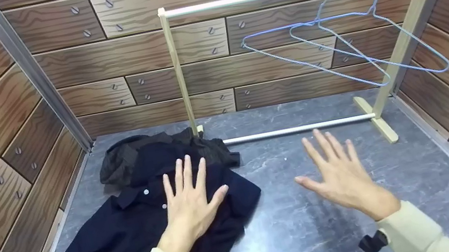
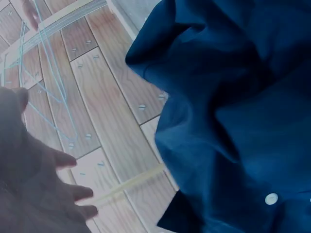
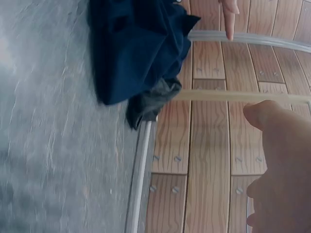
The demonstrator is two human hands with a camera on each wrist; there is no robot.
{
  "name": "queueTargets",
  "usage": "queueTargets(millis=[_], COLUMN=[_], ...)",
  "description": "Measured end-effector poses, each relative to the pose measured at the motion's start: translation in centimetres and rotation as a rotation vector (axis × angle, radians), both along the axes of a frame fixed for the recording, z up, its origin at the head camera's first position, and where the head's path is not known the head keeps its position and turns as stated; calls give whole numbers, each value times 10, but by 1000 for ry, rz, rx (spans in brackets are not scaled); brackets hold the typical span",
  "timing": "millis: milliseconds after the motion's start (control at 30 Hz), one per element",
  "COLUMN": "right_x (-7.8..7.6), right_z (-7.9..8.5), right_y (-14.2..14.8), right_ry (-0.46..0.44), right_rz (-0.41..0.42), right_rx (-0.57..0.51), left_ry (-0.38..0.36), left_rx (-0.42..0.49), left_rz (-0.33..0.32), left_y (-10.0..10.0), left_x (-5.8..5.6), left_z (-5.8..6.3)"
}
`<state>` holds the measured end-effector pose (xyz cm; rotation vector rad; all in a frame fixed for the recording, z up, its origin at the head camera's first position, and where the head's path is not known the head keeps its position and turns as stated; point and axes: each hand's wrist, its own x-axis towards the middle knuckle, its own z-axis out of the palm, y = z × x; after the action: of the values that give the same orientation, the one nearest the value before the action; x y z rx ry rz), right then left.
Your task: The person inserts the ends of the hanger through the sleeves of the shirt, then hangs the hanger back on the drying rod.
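The dark blue shirt (image 1: 136, 229) near the left edge of the table (image 1: 278, 222) looks soft and light, best lifted by what may be its collar (image 1: 127, 197), while the left hand (image 1: 188, 209) and right hand (image 1: 341, 178) hold nothing, fingers spread wide.

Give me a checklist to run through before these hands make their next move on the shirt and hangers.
1. Hands empty: ok; the left hand and right hand are open and hold nothing.
2. Hangers on the top rail: ok; two hang toward its right end.
3. Hangers bare: ok; no clothing on either.
4. Shirt laid flat: not ok; it lies rumpled.
5. Shirt apart from the grey cloth: not ok; it overlaps it.
6. Shirt unbuttoned: cannot tell; a few buttons show, but not whether they are fastened.
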<state>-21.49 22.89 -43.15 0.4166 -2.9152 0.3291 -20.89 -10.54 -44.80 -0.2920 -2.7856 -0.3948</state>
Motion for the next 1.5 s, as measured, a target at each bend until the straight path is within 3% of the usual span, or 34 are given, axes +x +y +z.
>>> queueTargets(millis=[167,333,500,667,767,900,1000,1233,1500], right_x=[-7,-10,-11,-15,-18,-23,-26,-27,-22], right_z=[-7,-22,-38,-49,-56,-67,-77,-95,-113], right_y=[-22,-48,-73,-94,-107,-125,-138,-159,-168], right_ry=[-14,-66,-136,-156,-172,-214,-250,-327,-333], right_rz=[34,73,117,148,163,196,227,326,378], right_rx=[-21,-62,-94,-121,-149,-181,-207,-313,-231], left_ry=[53,115,92,0,-62,-228,-371,-580,-634], left_rx=[45,111,206,276,256,226,252,320,241], left_rz=[0,46,127,213,298,451,526,549,541], left_y=[-10,-28,-48,-72,-89,-110,-123,-133,-130], left_x=[-2,-4,-1,1,1,2,5,7,1], left_z=[-7,-20,-37,-47,-50,-59,-70,-96,-103])
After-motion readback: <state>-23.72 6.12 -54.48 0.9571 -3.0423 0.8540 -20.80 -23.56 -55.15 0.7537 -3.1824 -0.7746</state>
